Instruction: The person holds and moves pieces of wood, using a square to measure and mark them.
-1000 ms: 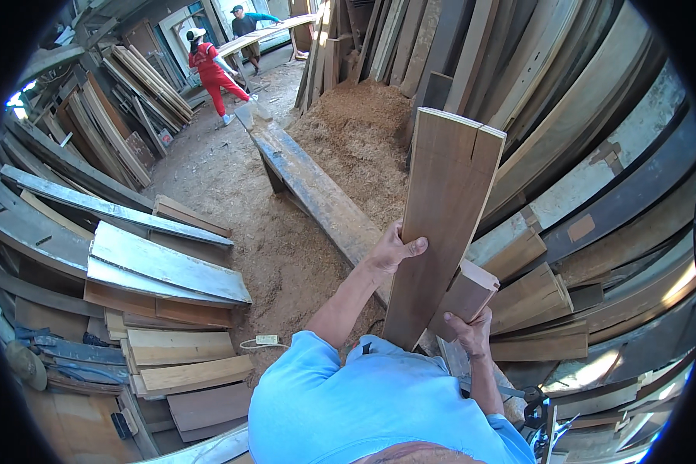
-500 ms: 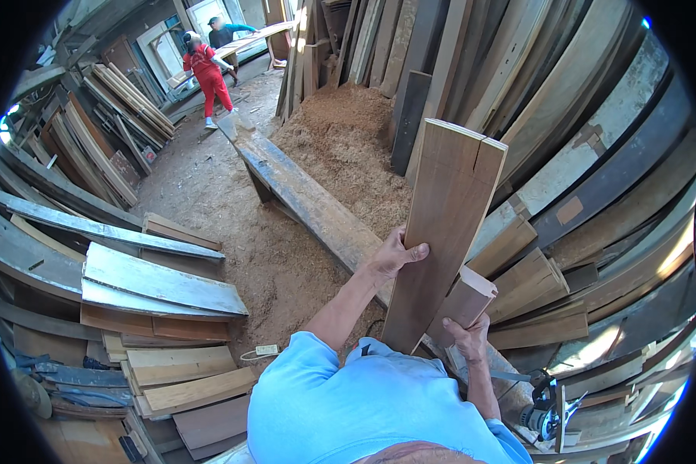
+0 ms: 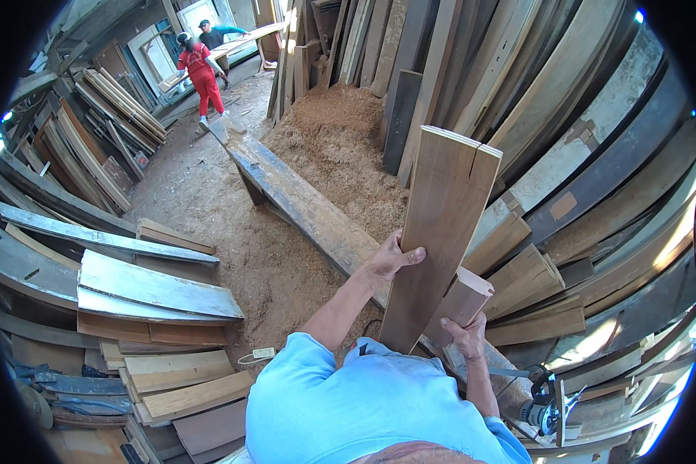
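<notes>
A long brown wooden board (image 3: 443, 209) stands upright before me, its pale top end showing a dark split on the right. My left hand (image 3: 393, 259) is closed on its left edge, with the thumb across the face. My right hand (image 3: 465, 336) grips a shorter, narrower wooden piece (image 3: 465, 298) with a grooved top end. This piece stands just right of the board, its top tilted slightly rightward. The lower ends of both pieces are hidden by my body.
A sawdust-covered bench (image 3: 301, 197) runs away to the far left. Stacked planks (image 3: 158, 286) line the left side; tall boards (image 3: 518, 77) lean at the right. A power tool (image 3: 541, 410) sits lower right. Two people, one in red (image 3: 201, 73), handle a plank at the back.
The view has shifted slightly. Both hands keep the same hold on the two wooden pieces. The people at the back have moved a little.
</notes>
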`<state>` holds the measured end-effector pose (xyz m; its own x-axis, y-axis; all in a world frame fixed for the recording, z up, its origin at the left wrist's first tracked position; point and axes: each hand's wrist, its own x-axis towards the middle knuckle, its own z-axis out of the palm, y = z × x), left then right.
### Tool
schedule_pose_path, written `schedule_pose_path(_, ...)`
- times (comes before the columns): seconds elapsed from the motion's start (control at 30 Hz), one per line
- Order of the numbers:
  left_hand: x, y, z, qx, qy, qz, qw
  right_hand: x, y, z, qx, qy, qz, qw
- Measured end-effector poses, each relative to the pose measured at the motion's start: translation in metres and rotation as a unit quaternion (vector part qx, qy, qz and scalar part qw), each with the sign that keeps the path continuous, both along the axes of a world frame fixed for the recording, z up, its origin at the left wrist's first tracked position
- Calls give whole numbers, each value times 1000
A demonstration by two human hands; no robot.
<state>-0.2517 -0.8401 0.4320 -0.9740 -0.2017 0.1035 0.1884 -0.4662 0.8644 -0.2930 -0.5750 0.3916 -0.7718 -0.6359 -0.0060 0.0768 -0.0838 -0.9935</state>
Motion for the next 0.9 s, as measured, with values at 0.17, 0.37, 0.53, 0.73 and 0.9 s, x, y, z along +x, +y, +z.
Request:
schedule_pose_path(0.17,1,-5,-5,4,-14,25,1000,-3,-7,4,-5,-15,6,1000)
schedule_pose_path(0.37,-2,-12,-9,2,-9,22,1000,-9,-13,2,-3,-17,14,1000)
schedule_pose_path(0.53,-4,-12,-4,-3,3,21,1000,-12,-16,-6,-15,-29,11,999)
schedule_pose_path(0.73,-8,-15,-6,-3,0,20,1000,-16,-17,-2,-3,-23,9,1000)
schedule_pose_path(0.9,-11,-15,-2,-11,-32,6,999,-17,-18,4,-3,-25,3,1000)
